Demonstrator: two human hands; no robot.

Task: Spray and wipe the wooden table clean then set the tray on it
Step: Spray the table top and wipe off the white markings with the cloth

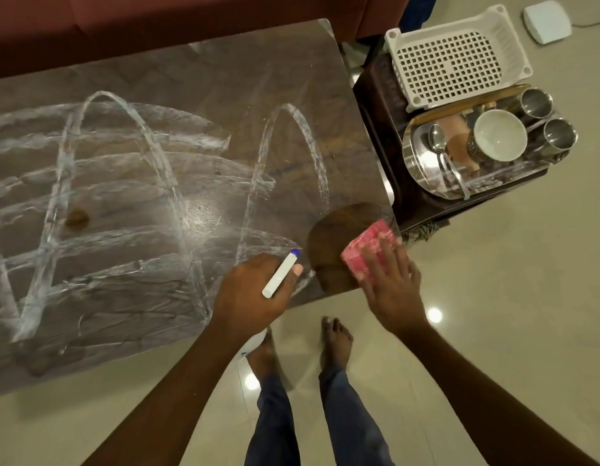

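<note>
1. Table (191, 79), the wooden one, filled the left and middle of the view, streaked nearly all over with white loops and bands of foam; a small brown spot (77, 219) sat toward its left; a dark, clean patch (328, 237) showed only at the near right corner.
2. Right hand (391, 280) lay flat and spread, fingers pressing a pink sponge (367, 252) onto that corner; wiping looked barely begun.
3. Left hand (254, 294) was curled shut round a white spray nozzle with a blue tip (281, 273), hovering at the table's near edge; the bottle's body was mostly hidden below the hand.
4. Tray (423, 169), of steel, rested on a dark side stand (426, 203) just beside the table's right end; it carried a bowl (500, 134), a spoon (438, 139) and two steel cups (547, 117); a white basket (456, 55) stood behind it.
5. By my judgement the step in hand was wiping; the next move called for long sponge strokes leftward through the foam, over the brown spot; the tray would wait until the surface was clear.
</note>
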